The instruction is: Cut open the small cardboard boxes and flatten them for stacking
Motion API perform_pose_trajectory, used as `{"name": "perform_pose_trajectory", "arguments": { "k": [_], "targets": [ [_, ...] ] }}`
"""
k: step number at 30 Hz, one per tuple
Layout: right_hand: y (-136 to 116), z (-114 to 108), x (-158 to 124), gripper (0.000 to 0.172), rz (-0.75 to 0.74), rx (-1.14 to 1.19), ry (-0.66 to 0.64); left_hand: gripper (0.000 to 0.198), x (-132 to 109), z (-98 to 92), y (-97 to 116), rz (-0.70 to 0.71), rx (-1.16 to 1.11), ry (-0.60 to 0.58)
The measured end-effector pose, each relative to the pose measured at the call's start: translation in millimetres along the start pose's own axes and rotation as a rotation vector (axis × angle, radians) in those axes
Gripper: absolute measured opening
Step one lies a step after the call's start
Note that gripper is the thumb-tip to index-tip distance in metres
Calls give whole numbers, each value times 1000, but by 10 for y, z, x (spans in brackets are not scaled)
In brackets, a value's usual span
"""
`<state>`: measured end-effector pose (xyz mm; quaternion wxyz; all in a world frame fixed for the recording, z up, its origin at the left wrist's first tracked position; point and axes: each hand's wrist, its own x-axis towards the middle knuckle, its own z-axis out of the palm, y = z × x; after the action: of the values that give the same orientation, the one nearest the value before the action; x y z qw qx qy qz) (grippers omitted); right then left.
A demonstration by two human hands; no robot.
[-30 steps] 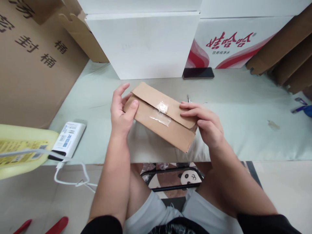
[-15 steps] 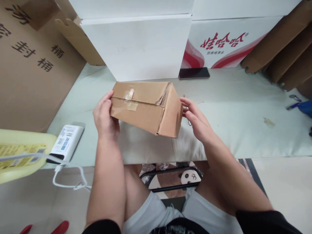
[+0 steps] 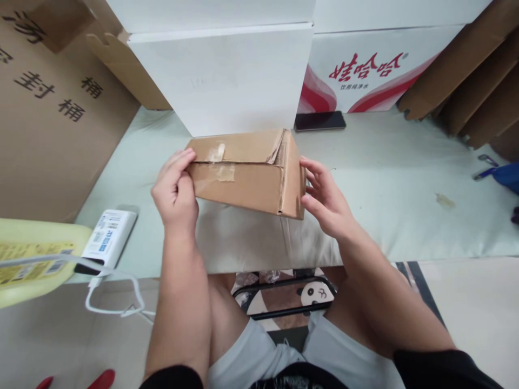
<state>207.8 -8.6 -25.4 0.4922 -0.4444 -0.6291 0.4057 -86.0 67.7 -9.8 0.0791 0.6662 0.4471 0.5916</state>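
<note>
- Pale green table top point(image 3: 385, 205) stretches ahead of the seated person, with cartons stacked along its far edge.
- Between the two sets of fingers is a long brown cardboard box point(image 3: 243, 178), its flaps shut with strips of clear tape and one end toward each hand. Whether its underside rests on the table cannot be told.
- Left hand point(image 3: 175, 192): fingers curled over the box's left end, gripping it.
- Right hand point(image 3: 326, 197): fingers spread fairly wide against the box's right end, thumb near the lower corner, holding it.
- Just beyond the fingertips stands a large white cardboard carton point(image 3: 227, 75).
- A flat black phone point(image 3: 319, 120) lies farther out from the right fingers.
- Out to the left of the left knuckles lies a white rectangular power bank point(image 3: 106, 237).
</note>
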Motion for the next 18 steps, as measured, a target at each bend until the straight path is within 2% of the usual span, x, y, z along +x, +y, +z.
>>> {"name": "perform_pose_trajectory", "arguments": {
  "k": [5,9,12,14,18],
  "targets": [
    [-1,-8,-1,68,3,-9,-1,37,-8,-42,-38,3,-45,-190],
    [-6,-4,-1,67,19,-35,6,49,10,-78,-11,9,-7,-253],
    [-10,3,3,68,23,-40,10,63,15,-73,6,7,58,-255],
    [-9,7,8,70,28,-35,14,68,8,-58,9,27,87,-212],
    [-4,7,13,70,31,-25,15,56,-10,-40,34,90,76,-171]
  ]
}}
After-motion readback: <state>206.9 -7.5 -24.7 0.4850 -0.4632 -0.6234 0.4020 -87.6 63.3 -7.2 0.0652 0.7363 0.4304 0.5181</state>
